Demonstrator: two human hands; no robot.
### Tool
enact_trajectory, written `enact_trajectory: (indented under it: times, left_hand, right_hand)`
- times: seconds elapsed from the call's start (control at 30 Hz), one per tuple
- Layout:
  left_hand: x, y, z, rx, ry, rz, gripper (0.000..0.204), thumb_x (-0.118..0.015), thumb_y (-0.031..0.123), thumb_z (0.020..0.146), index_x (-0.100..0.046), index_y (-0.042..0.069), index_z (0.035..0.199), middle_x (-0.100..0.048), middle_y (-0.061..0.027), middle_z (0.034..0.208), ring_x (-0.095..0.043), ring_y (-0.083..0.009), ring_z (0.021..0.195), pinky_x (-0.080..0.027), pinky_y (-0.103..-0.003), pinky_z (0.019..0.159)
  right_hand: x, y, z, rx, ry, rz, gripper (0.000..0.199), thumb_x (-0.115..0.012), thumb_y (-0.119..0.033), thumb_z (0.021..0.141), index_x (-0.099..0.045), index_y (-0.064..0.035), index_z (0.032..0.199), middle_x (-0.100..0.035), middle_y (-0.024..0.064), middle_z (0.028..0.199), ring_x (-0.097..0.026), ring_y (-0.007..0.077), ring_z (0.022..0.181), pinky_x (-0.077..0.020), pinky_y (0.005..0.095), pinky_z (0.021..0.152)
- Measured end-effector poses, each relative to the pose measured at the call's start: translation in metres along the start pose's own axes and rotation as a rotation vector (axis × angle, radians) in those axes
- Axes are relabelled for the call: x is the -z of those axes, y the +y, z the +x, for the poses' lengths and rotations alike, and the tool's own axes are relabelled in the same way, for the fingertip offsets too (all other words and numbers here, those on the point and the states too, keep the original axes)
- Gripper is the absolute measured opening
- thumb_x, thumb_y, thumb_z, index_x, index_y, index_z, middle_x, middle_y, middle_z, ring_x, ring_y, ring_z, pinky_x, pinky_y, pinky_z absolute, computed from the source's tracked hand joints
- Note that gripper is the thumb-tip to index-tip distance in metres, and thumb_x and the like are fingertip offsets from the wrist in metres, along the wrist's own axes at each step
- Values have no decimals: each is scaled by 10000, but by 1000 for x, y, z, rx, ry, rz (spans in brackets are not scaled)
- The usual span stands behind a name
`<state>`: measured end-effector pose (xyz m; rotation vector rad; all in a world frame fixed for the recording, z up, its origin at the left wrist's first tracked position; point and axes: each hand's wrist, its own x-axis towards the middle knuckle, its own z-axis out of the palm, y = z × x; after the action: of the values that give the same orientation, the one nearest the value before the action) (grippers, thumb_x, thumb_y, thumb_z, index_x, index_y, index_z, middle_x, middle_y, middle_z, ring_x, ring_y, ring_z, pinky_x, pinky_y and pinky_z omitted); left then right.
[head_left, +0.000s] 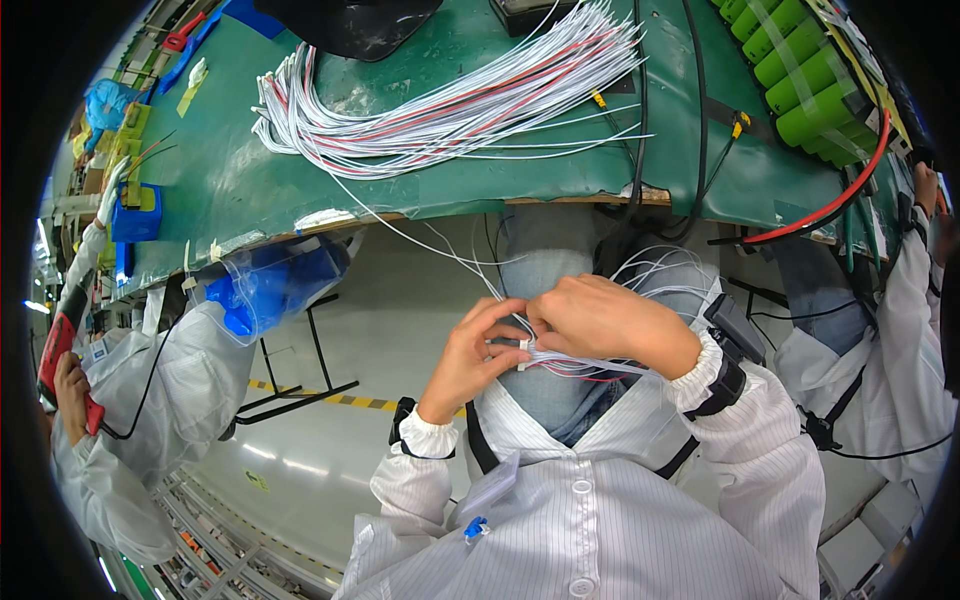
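Below frame centre, left hand [468, 352] and right hand [598, 318] pinching a white connector [528, 350] (mostly hidden by fingers), thin white wires [655, 270] trailing upward, ends lost behind green bench [240, 190].

1. Thin wire bundle [590, 368], mostly white with a few red strands, was pinched between both hands near the person's lap, below the near table edge.
2. Its strands fanned out to the right and looped up toward the table.
3. Small white connector [522, 345] sat at the gripped end, partly hidden by fingers.
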<state>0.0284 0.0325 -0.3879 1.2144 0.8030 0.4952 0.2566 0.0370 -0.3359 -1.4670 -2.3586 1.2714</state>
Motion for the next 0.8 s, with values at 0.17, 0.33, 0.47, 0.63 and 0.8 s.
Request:
enact_trajectory:
  times: [0.17, 0.33, 0.47, 0.63, 0.8]
  left_hand:
    - [0, 0, 0, 36, -6, -29, 607, -737, -148, 816, -559, -15, 1381, -488, -107, 1336, -667, -227, 1117, -611, -324, 919]
    - [0, -3, 4, 49, -24, -58, 629, -764, -139, 796, -561, -12, 1378, -489, -105, 1339, -667, -216, 1088, -606, -316, 925]
    - [1, -3, 6, 53, -40, -33, 644, -777, -135, 785, -562, -10, 1379, -493, -101, 1330, -666, -207, 1071, -607, -311, 917]
    - [1, -2, 9, 45, -42, -2, 640, -780, -136, 780, -571, -17, 1372, -501, -100, 1320, -669, -201, 1059, -610, -304, 902]
    - [-1, 1, 9, 57, -34, -10, 636, -776, -141, 779, -571, -25, 1371, -501, -105, 1322, -680, -198, 1036, -612, -299, 892]
  right_hand:
    - [-15, 5, -13, -76, -26, 32, 167, -749, -180, 800, -701, -21, 818, -716, 150, 751, -711, 357, 745, -545, 437, 685]
    - [-29, 17, -20, -137, 95, 198, 131, -748, -159, 797, -708, -37, 824, -723, 122, 747, -718, 317, 723, -543, 403, 675]
    - [-31, 21, -16, -143, 105, 319, 96, -729, -141, 769, -724, -45, 774, -721, 126, 724, -721, 308, 713, -542, 400, 676]
    - [-29, 26, -9, -159, 82, 313, 117, -716, -159, 776, -731, -45, 759, -714, 102, 692, -719, 287, 694, -538, 374, 675]
    - [-16, 28, 1, -88, -45, 257, 148, -714, -183, 736, -730, -36, 740, -706, 121, 686, -714, 307, 697, -540, 396, 676]
